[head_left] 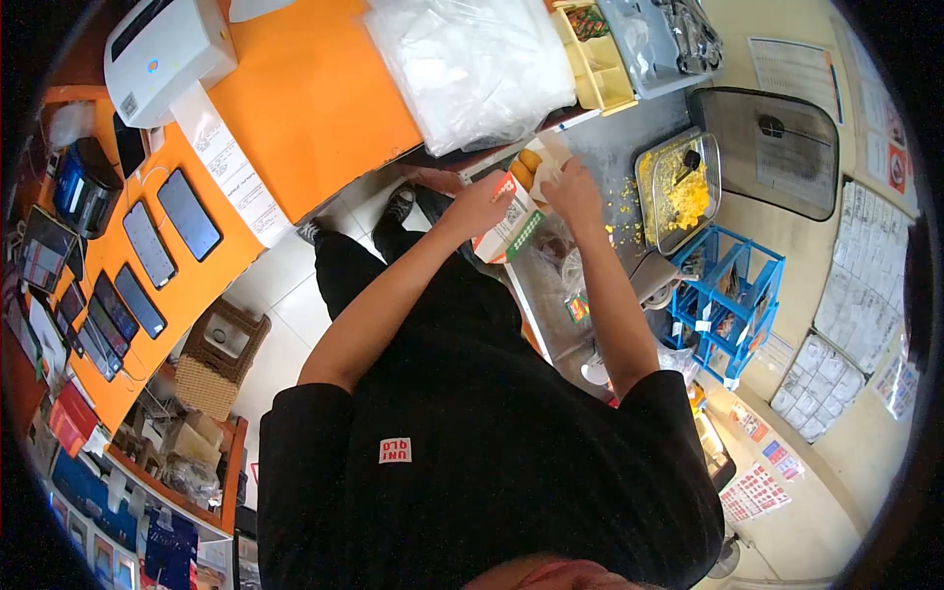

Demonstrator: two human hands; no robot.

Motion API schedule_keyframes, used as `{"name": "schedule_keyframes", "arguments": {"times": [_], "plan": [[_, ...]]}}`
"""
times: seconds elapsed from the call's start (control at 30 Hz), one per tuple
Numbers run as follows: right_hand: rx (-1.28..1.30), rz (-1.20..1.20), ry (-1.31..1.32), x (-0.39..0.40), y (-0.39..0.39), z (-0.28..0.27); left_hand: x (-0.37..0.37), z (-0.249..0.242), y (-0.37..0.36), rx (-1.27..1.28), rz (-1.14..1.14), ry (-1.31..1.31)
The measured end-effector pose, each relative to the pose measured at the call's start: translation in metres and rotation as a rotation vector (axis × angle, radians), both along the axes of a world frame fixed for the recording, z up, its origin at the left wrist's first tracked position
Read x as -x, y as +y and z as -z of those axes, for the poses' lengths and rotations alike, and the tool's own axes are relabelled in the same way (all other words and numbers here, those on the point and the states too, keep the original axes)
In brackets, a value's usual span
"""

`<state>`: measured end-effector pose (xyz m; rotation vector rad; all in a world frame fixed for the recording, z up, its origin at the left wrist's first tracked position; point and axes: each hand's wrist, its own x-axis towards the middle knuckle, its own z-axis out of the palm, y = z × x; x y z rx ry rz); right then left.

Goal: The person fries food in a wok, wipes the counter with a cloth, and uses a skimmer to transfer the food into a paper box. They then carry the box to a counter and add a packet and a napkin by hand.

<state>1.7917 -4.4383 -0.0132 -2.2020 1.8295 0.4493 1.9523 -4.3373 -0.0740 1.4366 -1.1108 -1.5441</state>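
Observation:
My left hand [482,206] is closed on the side of a small takeaway box [506,228] with white, orange and green print. The box is tilted over the front edge of the metal counter. Golden-brown rounded food pieces [526,169] show at its open top, with pale paper [553,157] beside them. My right hand [573,192] is closed at the edge of that paper, its fingertips bent inward and partly hidden. Just right of this hand, yellow crumbs lie scattered near a clear tray of yellow crumbly food [688,202].
Blue stacked baskets [733,300] stand right of my right forearm. Clear plastic bags [472,69] and a yellow divided holder [595,64] sit at the back. On the orange counter [305,88] at left are a receipt printer [172,59] and several phones [189,214].

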Motion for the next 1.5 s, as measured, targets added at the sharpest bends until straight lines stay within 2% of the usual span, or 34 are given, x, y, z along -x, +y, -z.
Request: {"name": "schedule_keyframes", "arguments": {"times": [0.3, 0.4, 0.63, 0.8, 0.9, 1.0, 1.1, 1.2, 1.3, 1.4, 1.5], "plan": [[-0.149, 0.158, 0.089, -0.021, 0.001, 0.0, 0.001, 0.003, -0.002, -0.008, 0.0, 0.024], [-0.121, 0.159, 0.081, -0.023, 0.001, -0.004, 0.002, -0.001, -0.001, -0.014, -0.006, 0.014], [-0.01, 0.114, -0.012, -0.013, 0.005, 0.002, 0.002, -0.002, -0.001, 0.004, -0.041, 0.035], [0.15, 0.086, -0.1, -0.016, -0.001, -0.018, -0.002, -0.012, 0.001, -0.021, -0.047, 0.02], [0.292, -0.198, -0.336, -0.017, -0.016, -0.023, -0.001, -0.01, 0.002, 0.004, -0.037, 0.037], [0.298, -0.254, -0.394, -0.017, -0.022, -0.037, -0.001, -0.006, 0.002, -0.001, -0.042, 0.04], [0.353, -0.12, -0.393, -0.004, -0.01, -0.042, 0.0, -0.002, 0.001, -0.014, -0.04, 0.029], [0.121, 0.055, -0.286, 0.004, 0.004, -0.033, 0.002, 0.0, 0.002, -0.013, -0.041, 0.028], [-0.054, 0.108, -0.296, 0.005, 0.007, -0.022, -0.001, -0.008, 0.002, -0.045, -0.019, 0.005], [-0.012, -0.081, -0.317, 0.012, 0.006, -0.01, -0.002, -0.008, 0.001, -0.049, -0.013, 0.015], [0.3, -0.112, -0.32, 0.002, 0.005, -0.008, 0.003, -0.003, 0.002, -0.023, -0.038, 0.05]]}}
